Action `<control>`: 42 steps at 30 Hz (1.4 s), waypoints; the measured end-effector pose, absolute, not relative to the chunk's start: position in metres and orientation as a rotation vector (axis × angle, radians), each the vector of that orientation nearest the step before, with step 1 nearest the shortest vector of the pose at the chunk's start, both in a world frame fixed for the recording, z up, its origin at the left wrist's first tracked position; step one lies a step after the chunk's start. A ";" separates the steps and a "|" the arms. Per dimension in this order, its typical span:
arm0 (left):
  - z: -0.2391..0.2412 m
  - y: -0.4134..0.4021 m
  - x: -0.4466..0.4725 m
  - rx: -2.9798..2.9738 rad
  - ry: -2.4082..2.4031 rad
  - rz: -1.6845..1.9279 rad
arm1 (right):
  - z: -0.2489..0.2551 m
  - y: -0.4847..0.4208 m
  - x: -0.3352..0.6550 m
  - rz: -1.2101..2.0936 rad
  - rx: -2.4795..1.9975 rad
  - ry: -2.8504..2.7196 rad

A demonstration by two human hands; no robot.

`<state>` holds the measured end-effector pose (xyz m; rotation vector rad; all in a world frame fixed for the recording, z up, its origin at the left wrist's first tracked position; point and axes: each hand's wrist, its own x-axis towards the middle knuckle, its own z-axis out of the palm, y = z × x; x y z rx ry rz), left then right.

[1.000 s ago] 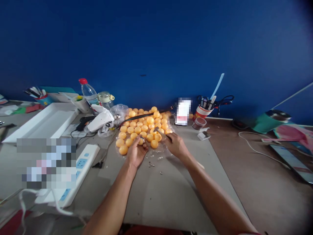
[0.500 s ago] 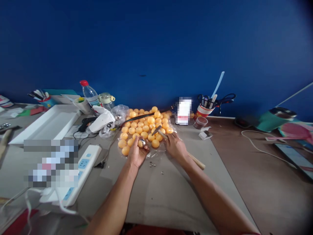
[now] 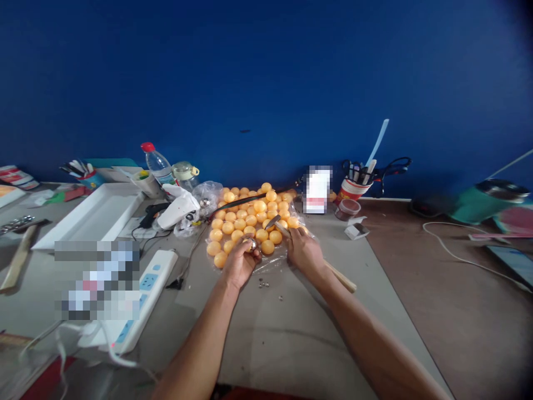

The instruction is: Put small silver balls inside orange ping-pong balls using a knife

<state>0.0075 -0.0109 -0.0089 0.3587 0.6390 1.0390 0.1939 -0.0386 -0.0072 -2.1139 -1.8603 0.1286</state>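
Note:
My left hand (image 3: 240,262) is closed around a small shiny metal ball (image 3: 251,243) at the near edge of a heap of orange ping-pong balls (image 3: 250,216) lying on clear plastic. My right hand (image 3: 305,251) grips a small hammer (image 3: 278,225) by its wooden handle, which sticks out behind the wrist. The hammer's metal head hovers just right of the metal ball, over the orange balls. A few tiny steel beads (image 3: 263,284) lie on the grey mat (image 3: 287,328) just below my hands.
A white power strip (image 3: 137,300) and cables lie at the left, with a white tray (image 3: 89,214), a glue gun (image 3: 177,208) and a water bottle (image 3: 158,164) behind. A cup of scissors and pens (image 3: 353,186) and a small jar (image 3: 347,208) stand at the right.
The view has shifted, so everything sits slightly further right. My right hand has brought the hammer head closer to the metal ball. My left hand keeps its hold.

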 end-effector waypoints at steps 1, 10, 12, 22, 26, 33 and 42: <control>-0.009 -0.011 0.007 0.356 0.641 1.038 | -0.007 -0.038 0.195 0.120 -2.115 -1.860; -0.007 -0.010 0.008 0.291 0.670 1.043 | -0.003 -0.041 0.192 0.156 -2.085 -1.855; -0.005 -0.010 0.009 0.265 0.683 1.043 | -0.002 -0.042 0.190 0.219 -2.026 -1.871; -0.009 -0.008 0.009 0.278 0.685 1.031 | -0.004 -0.038 0.195 0.192 -2.119 -1.830; -0.007 -0.009 0.011 0.278 0.691 1.034 | -0.003 -0.039 0.197 0.176 -2.101 -1.845; -0.002 -0.009 0.012 0.256 0.712 1.041 | -0.005 -0.039 0.197 0.107 -2.032 -1.792; -0.002 -0.008 0.013 0.244 0.709 1.053 | -0.006 -0.036 0.196 0.136 -1.973 -1.779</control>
